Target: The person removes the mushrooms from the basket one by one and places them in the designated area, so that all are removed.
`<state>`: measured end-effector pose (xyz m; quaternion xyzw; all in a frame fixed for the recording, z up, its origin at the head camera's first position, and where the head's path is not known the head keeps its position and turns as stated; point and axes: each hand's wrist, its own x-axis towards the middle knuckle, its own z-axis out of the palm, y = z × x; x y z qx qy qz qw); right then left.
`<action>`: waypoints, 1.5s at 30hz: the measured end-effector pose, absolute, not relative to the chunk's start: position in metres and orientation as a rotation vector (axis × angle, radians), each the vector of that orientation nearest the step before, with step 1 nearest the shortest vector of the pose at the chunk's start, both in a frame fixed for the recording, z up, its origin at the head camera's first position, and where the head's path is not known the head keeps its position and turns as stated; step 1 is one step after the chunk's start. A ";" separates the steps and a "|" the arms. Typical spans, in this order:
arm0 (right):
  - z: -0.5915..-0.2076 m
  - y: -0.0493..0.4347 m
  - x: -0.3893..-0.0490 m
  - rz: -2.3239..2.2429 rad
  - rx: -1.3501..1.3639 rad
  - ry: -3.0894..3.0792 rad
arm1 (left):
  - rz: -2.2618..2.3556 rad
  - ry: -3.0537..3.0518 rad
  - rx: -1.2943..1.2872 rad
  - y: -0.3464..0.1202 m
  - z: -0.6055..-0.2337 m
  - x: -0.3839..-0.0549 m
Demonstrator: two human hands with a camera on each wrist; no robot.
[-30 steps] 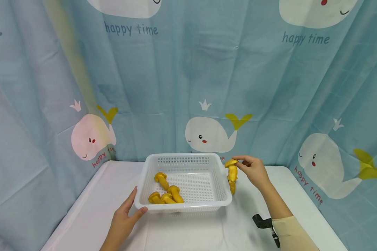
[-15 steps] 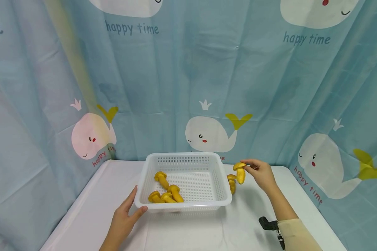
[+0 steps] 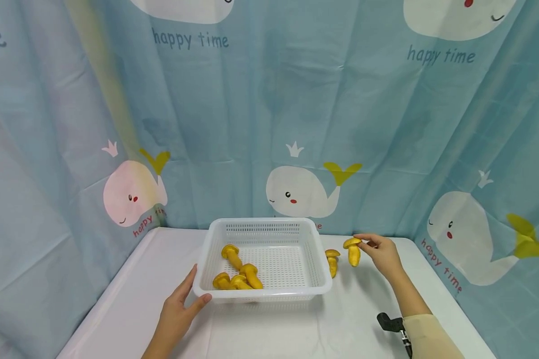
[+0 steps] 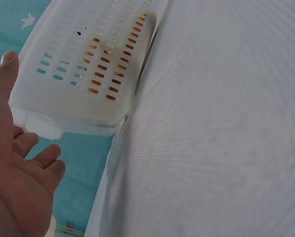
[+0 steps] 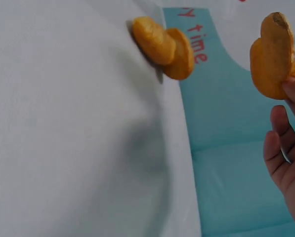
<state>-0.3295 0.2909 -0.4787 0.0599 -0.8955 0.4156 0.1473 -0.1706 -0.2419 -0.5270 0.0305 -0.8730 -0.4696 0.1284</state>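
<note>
A thick-stemmed yellow mushroom [image 3: 354,255] hangs cap-up over the right side of the table, its cap pinched between the thumb and fingers of my right hand [image 3: 385,255]. In the right wrist view this mushroom [image 5: 274,54] shows its pale stem end. Another yellow mushroom [image 3: 332,263] lies on the table just right of the white perforated basket [image 3: 262,294]. Several more mushrooms [image 3: 251,275] lie inside the basket, towards its left front. At the basket's front left corner is my left hand [image 3: 176,311], thumb at the rim and fingers extended along the side.
A white cloth covers the table [image 3: 269,334]. Behind it and on both sides hangs a blue curtain [image 3: 233,124] with whale prints. A black wrist mount [image 3: 390,322] sticks out from the right sleeve [image 3: 431,336].
My right hand has moved right and slightly down, carrying the pinched mushroom away from the basket and from the mushroom on the table. The left hand and the basket have stayed in place.
</note>
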 end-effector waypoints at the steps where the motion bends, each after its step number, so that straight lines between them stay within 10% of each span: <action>1: -0.481 0.293 -0.330 1.196 0.169 -2.580 | -1.368 -2.540 0.092 -0.242 -0.527 -0.171; 45: -0.542 0.310 -0.363 1.478 -0.010 -2.678 | -1.382 -2.549 0.091 -0.241 -0.524 -0.170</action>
